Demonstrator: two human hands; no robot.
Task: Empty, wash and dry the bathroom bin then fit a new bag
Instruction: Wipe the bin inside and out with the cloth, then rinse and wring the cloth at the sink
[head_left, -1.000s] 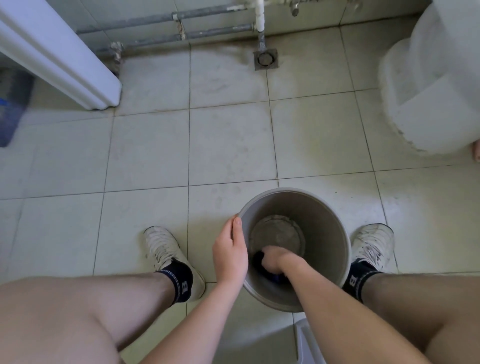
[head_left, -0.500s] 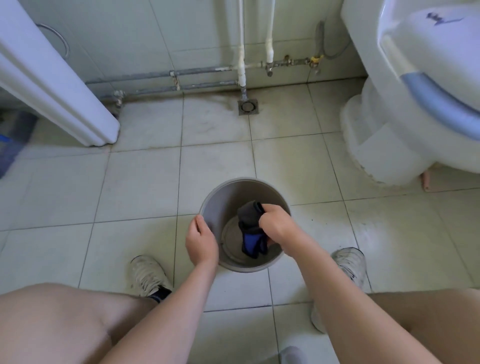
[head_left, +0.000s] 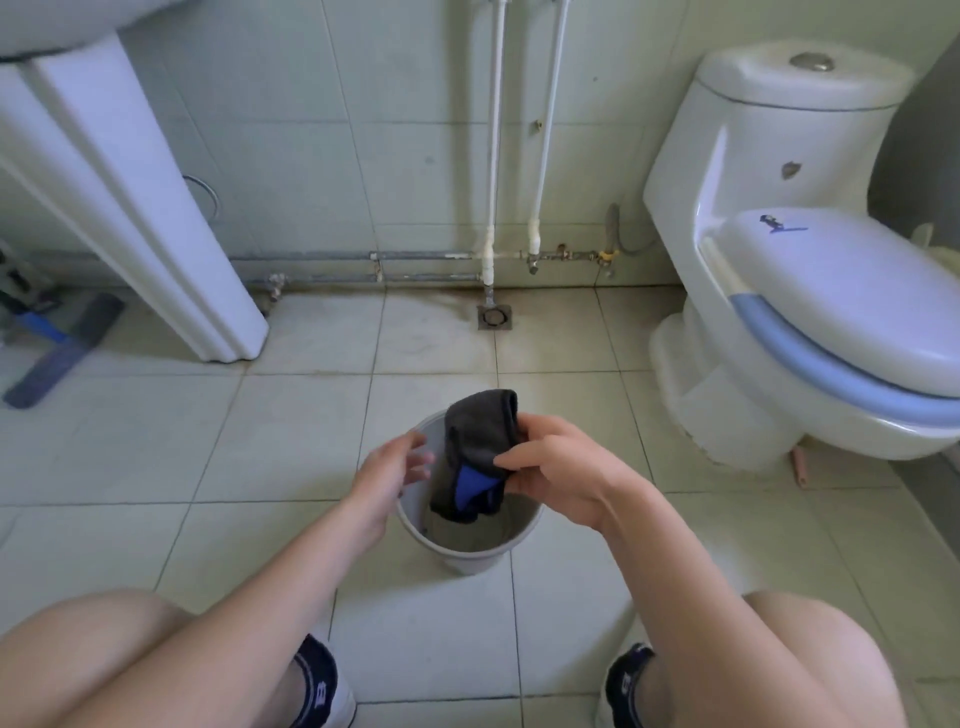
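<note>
From the head camera, looking down past bare knees, a small grey bin (head_left: 470, 548) stands upright on the tiled floor (head_left: 291, 441), roughly midway between the two feet; the person is crouched over it, dark socks (head_left: 316, 680) showing at the bottom edge of the view. The right hand (head_left: 558, 475) is closed around a dark grey cloth (head_left: 480, 434) with a blue patch on it, pinching it between thumb and fingers; the cloth is bunched, its upper fold raised above the far rim of the bin and its lower end hanging down inside the opening; whether that end touches the inner wall I cannot tell. The left hand (head_left: 392, 467) is spread open with fingers loosely apart, holding nothing, just beside the cloth and over the bin's left rim; whether it touches the rim is unclear. No bag is visible in the bin, and its grey inner wall shows below the cloth. Beyond, a white toilet (head_left: 810, 291) with a blue-trimmed seat and closed lid sits to the right; a white basin pedestal (head_left: 150, 228) rises at the left; white pipes (head_left: 493, 156) run down the tiled wall to a floor drain (head_left: 494, 318); a flat mop head (head_left: 62, 353) lies at the far left.
</note>
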